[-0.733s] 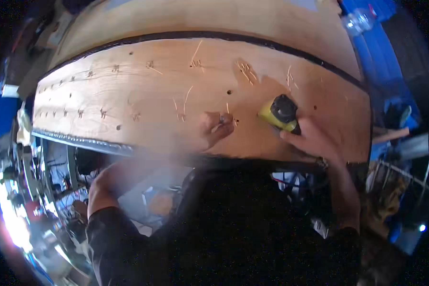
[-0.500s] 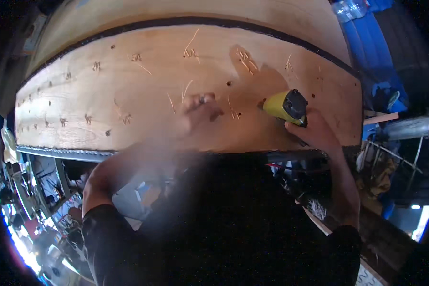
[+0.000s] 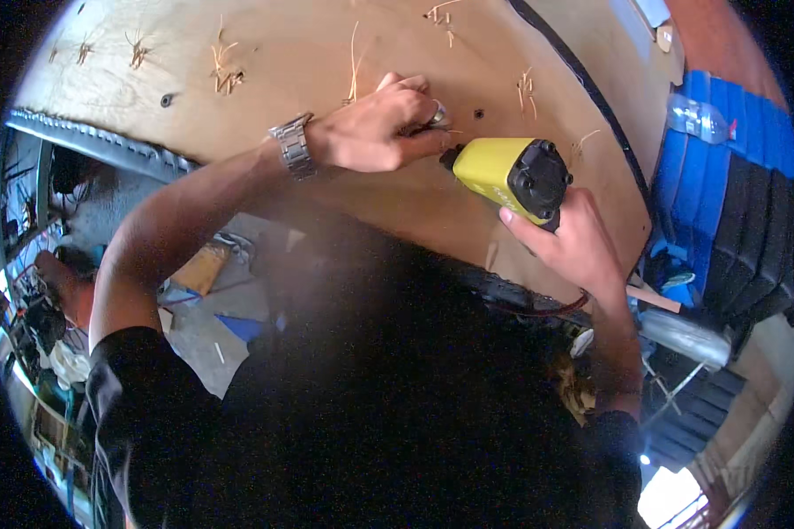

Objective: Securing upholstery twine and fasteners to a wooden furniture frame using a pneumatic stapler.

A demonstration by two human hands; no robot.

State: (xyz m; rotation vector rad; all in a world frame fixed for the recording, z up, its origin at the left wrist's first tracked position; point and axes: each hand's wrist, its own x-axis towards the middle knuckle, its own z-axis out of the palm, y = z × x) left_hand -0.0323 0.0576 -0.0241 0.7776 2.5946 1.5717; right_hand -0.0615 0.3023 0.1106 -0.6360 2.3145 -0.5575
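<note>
Left hand [image 3: 379, 128] is now closer to the yellow tool [image 3: 500, 167] than in the earlier frame; fingers curled, can't tell if holding anything. Tool sits just right, above the board [image 3: 278, 66], long axis roughly sideways, nose [image 3: 451, 159] toward those fingers. Right hand [image 3: 575, 242] grasps it, farther from the nose.

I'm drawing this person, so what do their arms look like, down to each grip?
Short black sleeves leave the forearms bare. A silvery metal-link wristband, maybe a watch's, is on the left side, and the left grip wears a silvery ring. The right grip is partly hidden; no glove or ring shows.
</note>
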